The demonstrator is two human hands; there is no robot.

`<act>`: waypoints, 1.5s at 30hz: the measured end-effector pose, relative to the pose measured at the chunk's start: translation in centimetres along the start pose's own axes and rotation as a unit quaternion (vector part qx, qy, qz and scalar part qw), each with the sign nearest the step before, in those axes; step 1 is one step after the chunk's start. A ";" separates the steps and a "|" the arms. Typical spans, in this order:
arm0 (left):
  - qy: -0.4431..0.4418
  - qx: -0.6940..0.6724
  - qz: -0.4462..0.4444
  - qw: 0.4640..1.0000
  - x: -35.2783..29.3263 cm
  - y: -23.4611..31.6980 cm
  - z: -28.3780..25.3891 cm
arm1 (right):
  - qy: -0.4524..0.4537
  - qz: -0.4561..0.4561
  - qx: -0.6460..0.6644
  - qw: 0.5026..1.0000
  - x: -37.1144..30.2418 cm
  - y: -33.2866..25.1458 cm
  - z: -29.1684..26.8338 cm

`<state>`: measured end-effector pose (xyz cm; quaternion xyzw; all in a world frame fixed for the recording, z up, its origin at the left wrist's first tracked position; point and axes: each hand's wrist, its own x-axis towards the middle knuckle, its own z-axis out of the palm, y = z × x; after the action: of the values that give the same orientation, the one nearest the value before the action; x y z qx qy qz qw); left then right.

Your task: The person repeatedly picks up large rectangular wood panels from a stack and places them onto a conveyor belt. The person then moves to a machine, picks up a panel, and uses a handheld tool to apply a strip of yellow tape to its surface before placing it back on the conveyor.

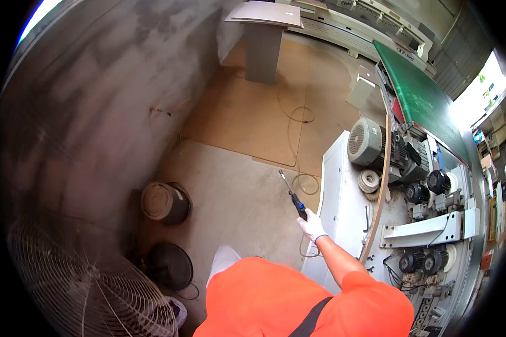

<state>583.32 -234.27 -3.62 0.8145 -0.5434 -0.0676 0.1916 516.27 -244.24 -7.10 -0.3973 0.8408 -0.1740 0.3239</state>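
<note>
My right hand (312,227), in a white glove with a blue-edged cuff, is closed round the handle of an air blow gun (299,205). The gun is black with a blue part, and its thin metal nozzle points forward and slightly left, over the concrete floor. A thin hose (307,185) loops on the floor near it and runs back below my hand. Of my left hand nothing can be made out. A blurred pale shape (224,260) shows past the left edge of my orange shirt; whether it is trouser leg or glove is unclear.
On my right stands a machine with motors (366,141), a white side panel (334,185) and a green belt (421,95). Brown boards (242,121) cover the floor ahead, with a stack of panels (264,45) beyond. To the left are a dark bucket (166,203) and a caged fan (90,281).
</note>
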 end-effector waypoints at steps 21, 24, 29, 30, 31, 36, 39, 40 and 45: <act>-0.219 -0.327 0.176 0.902 76.0 87.1 46.9 | 0.254 0.210 0.250 0.911 40.1 3.3 -17.1; -0.414 -0.410 0.230 0.779 69.2 108.9 53.7 | 0.364 0.225 0.214 0.878 47.1 3.6 -20.8; -0.646 -0.187 0.372 0.640 52.9 121.7 59.1 | 0.315 0.284 0.377 0.824 61.3 0.4 -32.6; -0.662 -0.122 0.447 0.589 51.3 123.3 60.7 | 0.339 0.298 0.369 0.812 62.8 0.6 -34.9; -0.661 -0.097 0.501 0.550 50.7 124.7 62.3 | 0.359 0.306 0.358 0.806 64.5 0.8 -37.2; -0.728 -0.035 0.315 0.608 51.2 139.7 73.4 | 0.507 0.272 0.498 0.650 73.1 2.7 -48.5; -0.792 -0.112 0.249 0.547 50.5 151.2 78.0 | 0.591 0.263 0.595 0.476 78.1 7.7 -50.2; -0.774 -0.150 0.261 0.557 51.4 156.0 80.3 | 0.600 0.311 0.586 0.447 81.4 8.1 -51.4; -0.737 -0.262 0.299 0.547 50.9 178.3 81.3 | 0.605 0.328 0.571 0.448 93.3 2.4 -58.9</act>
<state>424.62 -359.93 -4.48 0.1836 -0.6640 -0.7222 -0.0618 430.37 -313.52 -3.37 0.3876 0.6036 -0.6922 -0.0794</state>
